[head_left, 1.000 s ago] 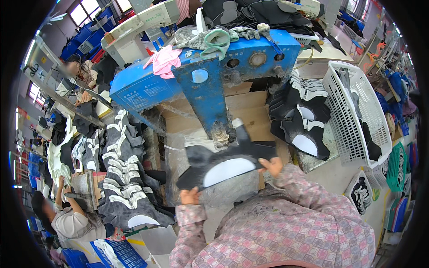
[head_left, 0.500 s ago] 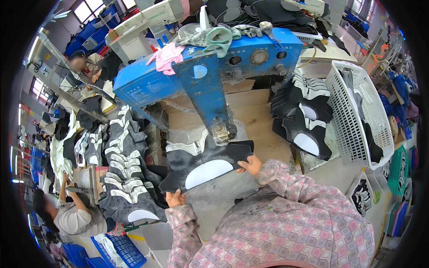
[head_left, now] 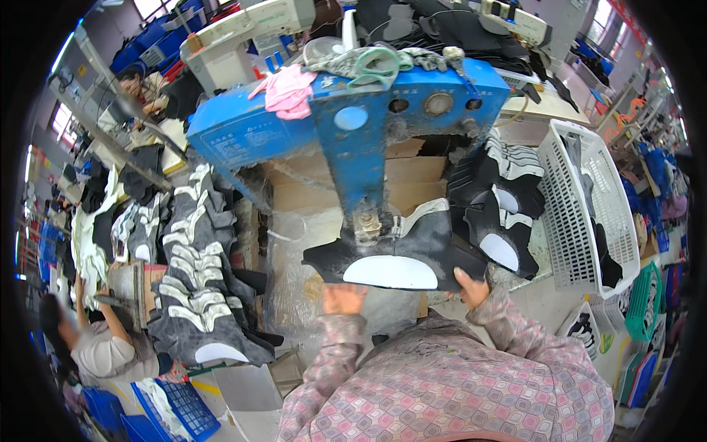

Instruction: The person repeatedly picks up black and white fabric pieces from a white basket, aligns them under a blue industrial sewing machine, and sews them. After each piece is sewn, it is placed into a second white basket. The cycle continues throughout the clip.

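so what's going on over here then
A person holds a black panel with a white half-oval patch at the metal head of a blue machine. The right hand grips its right corner; the left hand is at its near edge. Similar panels lie overlapped in a row on the left, and more panels on the right, beside a white plastic basket.

Dark, white-patched piece (head_left: 401, 254) at blue machine (head_left: 352, 151)

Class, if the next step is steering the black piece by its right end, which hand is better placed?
Probably the right hand: its thumb lies on the black piece near that end. The left hand is farther away, by the near edge.
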`<move>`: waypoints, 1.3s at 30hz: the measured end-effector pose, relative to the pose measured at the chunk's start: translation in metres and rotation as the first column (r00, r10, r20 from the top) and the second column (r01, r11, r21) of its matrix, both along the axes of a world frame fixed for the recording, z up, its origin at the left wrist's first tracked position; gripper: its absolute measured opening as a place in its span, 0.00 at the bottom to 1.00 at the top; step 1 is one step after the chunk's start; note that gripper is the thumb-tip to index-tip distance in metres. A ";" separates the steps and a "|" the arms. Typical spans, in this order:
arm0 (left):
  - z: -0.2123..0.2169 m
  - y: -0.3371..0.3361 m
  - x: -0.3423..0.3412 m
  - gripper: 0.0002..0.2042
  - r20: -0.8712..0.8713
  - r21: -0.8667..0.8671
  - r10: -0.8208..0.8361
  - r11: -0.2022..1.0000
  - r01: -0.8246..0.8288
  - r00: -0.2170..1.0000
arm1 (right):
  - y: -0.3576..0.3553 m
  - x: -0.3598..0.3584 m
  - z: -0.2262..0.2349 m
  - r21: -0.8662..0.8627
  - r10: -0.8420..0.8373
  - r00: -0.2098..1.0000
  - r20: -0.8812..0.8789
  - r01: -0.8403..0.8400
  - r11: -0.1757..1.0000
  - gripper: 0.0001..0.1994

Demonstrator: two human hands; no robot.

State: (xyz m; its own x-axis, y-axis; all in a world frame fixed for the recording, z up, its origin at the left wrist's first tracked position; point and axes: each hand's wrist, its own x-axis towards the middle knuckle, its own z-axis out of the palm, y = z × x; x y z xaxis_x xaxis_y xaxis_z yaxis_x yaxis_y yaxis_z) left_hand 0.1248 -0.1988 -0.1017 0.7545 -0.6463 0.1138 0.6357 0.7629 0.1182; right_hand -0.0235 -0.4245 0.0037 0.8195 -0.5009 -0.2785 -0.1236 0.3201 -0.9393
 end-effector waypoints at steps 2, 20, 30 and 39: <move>-0.007 -0.015 -0.014 0.21 -0.179 0.028 0.001 1.000 0.004 0.984 | 0.016 -0.013 -0.002 -0.001 0.018 0.998 0.057 -0.018 1.000 0.11; -0.003 -0.071 -0.032 0.26 -0.352 0.041 -0.161 0.981 0.188 0.922 | 0.036 -0.057 0.058 -0.780 0.103 0.994 -0.029 -0.087 0.620 0.11; -0.004 -0.076 -0.061 0.21 -0.504 -0.420 -0.180 0.906 -0.057 0.845 | 0.049 -0.056 0.051 -0.196 0.139 0.985 0.103 -0.117 0.974 0.10; 0.014 -0.100 -0.037 0.21 -0.092 -0.285 -0.213 0.942 0.180 0.973 | 0.044 -0.043 0.042 -0.107 -0.081 0.996 -0.030 0.078 0.991 0.12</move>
State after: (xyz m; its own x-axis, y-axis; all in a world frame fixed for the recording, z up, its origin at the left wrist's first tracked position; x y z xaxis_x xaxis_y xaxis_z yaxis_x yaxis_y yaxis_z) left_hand 0.0876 -0.2987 -0.0878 0.6345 -0.7399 0.2233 0.7727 0.6134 -0.1633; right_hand -0.0663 -0.3807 0.0457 0.7668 -0.5921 -0.2479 -0.1347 0.2292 -0.9640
